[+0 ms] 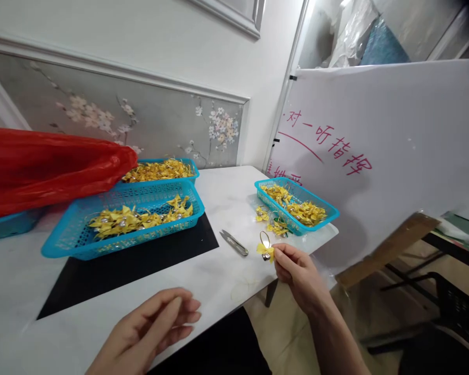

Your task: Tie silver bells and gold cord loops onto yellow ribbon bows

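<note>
My right hand (297, 271) pinches a yellow ribbon bow with a small silver bell (266, 252), held above the table's front edge. A thin gold loop stands up from the bow. My left hand (152, 328) hovers over the near edge, fingers loosely curled and apart, with nothing seen in it. Thread snips (234, 243) lie on the white table (234, 198), left of the held bow. A few loose yellow bows (277, 228) rest beside the right blue basket (330, 217), which contains more of them. In the left blue basket (60, 242) is another heap of yellow bows.
A black mat (133, 278) lies partly under the left basket. Behind it stands another filled blue basket (197, 169), and a red plastic bag (50, 172) bulges over the left side. A whiteboard (406, 146) rises at the right, with a black chair (453, 307) below.
</note>
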`<control>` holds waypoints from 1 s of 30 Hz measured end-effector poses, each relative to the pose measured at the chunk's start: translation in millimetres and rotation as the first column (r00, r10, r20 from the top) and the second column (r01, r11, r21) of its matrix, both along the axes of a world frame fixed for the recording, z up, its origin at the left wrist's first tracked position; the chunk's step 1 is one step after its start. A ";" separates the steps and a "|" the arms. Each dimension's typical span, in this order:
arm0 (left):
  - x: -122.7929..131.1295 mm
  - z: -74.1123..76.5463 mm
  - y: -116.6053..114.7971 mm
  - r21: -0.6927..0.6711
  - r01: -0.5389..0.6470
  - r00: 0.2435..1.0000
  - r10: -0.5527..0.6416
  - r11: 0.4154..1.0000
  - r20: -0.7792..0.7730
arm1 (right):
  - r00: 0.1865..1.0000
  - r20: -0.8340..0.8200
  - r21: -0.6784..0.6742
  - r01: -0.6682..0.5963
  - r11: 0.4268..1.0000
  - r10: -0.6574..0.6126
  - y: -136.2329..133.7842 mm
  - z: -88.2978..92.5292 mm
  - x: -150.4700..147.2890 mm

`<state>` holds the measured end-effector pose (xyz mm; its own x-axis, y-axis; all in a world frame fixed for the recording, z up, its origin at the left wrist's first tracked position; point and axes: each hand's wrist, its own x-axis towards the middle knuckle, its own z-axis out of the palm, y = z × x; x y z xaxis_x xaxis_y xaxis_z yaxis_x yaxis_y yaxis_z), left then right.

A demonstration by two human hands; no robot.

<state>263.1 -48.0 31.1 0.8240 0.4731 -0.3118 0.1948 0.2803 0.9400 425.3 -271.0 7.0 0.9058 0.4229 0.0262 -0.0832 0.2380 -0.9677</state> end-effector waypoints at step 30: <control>24.1 27.0 -18.2 0.251 0.050 0.993 -0.076 0.967 0.096 | 0.846 0.518 -0.590 0.462 0.662 -0.129 28.8 -5.9 86.2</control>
